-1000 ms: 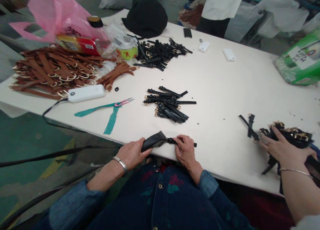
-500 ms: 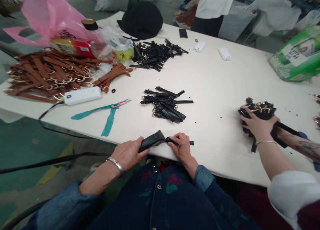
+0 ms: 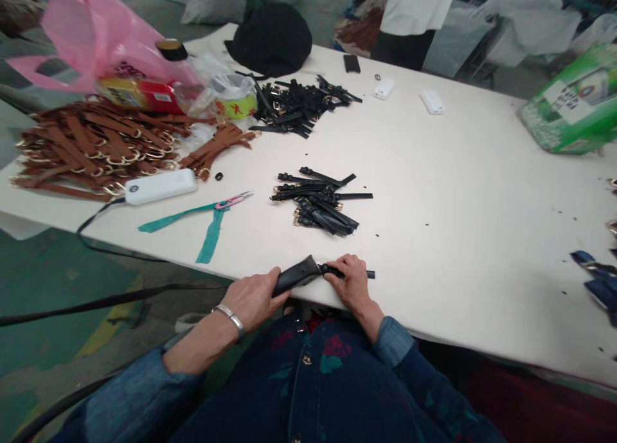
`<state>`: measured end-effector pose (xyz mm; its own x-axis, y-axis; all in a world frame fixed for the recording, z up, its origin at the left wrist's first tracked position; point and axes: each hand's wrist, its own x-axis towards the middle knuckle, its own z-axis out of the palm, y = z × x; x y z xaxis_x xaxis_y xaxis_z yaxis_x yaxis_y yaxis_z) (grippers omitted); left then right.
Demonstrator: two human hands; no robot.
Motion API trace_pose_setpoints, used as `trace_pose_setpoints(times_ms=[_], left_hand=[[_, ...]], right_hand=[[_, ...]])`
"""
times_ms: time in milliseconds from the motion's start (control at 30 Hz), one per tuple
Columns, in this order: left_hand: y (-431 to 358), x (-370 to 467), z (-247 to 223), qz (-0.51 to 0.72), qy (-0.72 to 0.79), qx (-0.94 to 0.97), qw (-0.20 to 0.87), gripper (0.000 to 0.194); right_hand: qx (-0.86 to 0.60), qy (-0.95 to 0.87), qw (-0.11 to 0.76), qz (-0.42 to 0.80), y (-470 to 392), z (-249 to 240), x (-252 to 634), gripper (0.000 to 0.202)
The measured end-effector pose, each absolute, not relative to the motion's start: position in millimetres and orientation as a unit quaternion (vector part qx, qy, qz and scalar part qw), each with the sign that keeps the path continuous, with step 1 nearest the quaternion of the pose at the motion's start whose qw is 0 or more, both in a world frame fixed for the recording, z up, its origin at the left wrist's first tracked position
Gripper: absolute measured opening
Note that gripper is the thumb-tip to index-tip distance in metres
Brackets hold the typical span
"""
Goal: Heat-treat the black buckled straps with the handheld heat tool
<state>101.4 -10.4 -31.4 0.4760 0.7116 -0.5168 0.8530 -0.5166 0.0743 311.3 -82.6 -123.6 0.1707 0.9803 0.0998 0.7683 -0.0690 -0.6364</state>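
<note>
Hands (image 3: 253,298) (image 3: 355,283) hold black straps (image 3: 295,277) (image 3: 370,274); green package's (image 3: 547,131) label (image 3: 569,103) writing is unreadable.

Too blurred to read: dark writing on the green plastic pack (image 3: 573,131) near the right edge of the tabletop (image 3: 434,173), print on the red-and-yellow package (image 3: 139,94), red characters on the yellow-green container (image 3: 243,107)

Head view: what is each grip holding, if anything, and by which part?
Left grip: a wide-ended black leather-like piece, held just behind the flared end. Right grip: a narrow black leather-like strap, held partway along, its tip sticking out.
</note>
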Motion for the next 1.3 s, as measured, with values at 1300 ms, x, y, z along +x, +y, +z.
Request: trace_pose_setpoints(times_ms=[1300], left_hand=[[-9.4,87.9,-42.1,-0.185,0.490,0.830,0.193,0.042]], right_hand=[[-0.749,-0.551,0.286,0.234,-64.8,-109.6,294.3,0.014]])
